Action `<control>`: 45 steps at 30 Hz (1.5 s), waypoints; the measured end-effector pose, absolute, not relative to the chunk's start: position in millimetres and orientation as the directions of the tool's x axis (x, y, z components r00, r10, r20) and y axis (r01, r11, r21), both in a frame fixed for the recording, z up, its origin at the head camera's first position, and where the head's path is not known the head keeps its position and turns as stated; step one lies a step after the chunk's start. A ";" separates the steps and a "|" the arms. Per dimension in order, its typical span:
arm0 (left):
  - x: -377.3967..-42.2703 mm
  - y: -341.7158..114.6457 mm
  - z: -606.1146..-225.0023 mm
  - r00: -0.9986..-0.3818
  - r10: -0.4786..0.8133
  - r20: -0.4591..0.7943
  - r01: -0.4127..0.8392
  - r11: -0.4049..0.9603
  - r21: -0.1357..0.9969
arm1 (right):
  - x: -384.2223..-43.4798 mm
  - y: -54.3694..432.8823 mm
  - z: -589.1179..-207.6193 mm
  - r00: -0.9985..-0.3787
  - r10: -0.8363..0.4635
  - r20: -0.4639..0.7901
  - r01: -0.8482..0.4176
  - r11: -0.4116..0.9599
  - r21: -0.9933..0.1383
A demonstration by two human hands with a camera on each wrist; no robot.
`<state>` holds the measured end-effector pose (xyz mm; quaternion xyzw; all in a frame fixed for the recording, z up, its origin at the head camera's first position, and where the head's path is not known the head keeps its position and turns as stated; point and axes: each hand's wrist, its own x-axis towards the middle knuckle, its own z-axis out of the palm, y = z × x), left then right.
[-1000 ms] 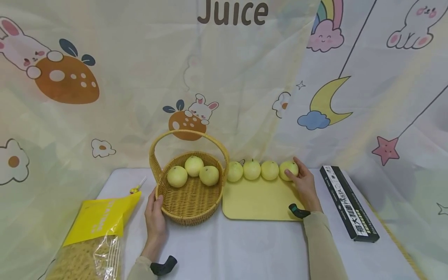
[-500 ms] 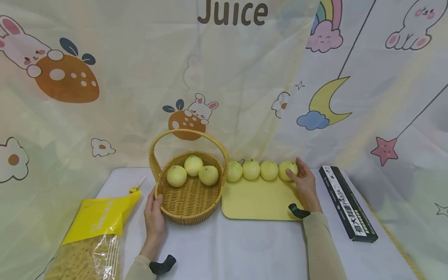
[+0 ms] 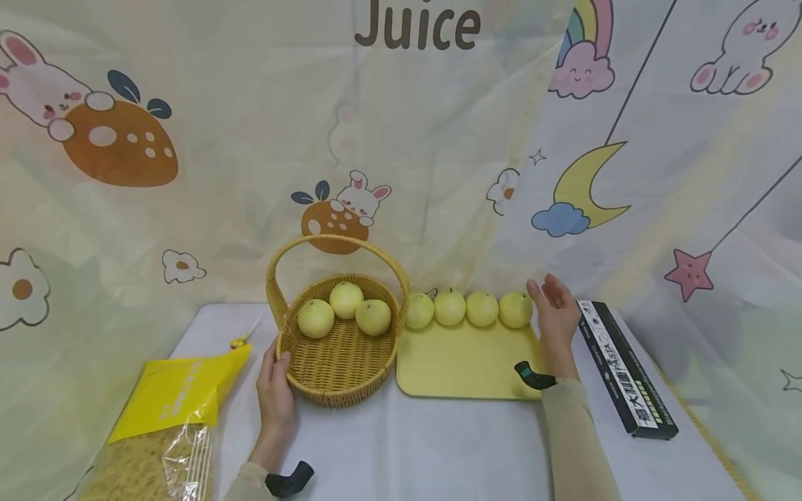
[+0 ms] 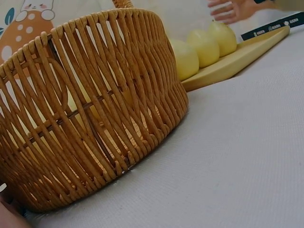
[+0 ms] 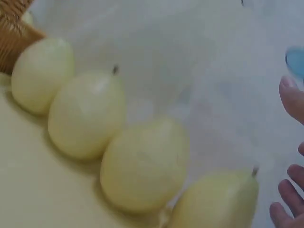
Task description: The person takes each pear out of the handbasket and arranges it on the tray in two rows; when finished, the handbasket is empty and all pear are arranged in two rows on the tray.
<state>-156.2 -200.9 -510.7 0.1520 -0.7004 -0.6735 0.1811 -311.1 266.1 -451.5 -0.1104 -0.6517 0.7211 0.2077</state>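
Observation:
My left hand (image 3: 276, 393) holds the near left side of a handled wicker basket (image 3: 341, 362), thumb at its rim. Three pale yellow pears (image 3: 316, 318) lie toward the back of the basket. Several more pears (image 3: 482, 308) stand in a row along the far edge of a yellow tray (image 3: 466, 362). My right hand (image 3: 556, 316) is just right of the end pear (image 3: 515, 310), fingers spread and nothing in them. In the right wrist view a gap shows between the fingers (image 5: 285, 192) and that pear.
A yellow-topped clear bag (image 3: 169, 410) of dry food lies at the left, with a lollipop (image 3: 241, 341) behind it. On the right is a long black pasta box (image 3: 626, 369). A printed cloth (image 3: 426, 153) hangs behind the table.
My right hand has let go of the end pear and moved slightly right and up, its fingers opening. The pear stays in the row. My left hand still holds the basket.

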 end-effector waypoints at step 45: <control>-154.7 -200.3 -509.7 -0.888 -0.456 0.066 0.052 0.044 0.998 | -267.8 -17.6 -378.1 -0.814 -0.515 -0.267 -0.432 0.846 -0.313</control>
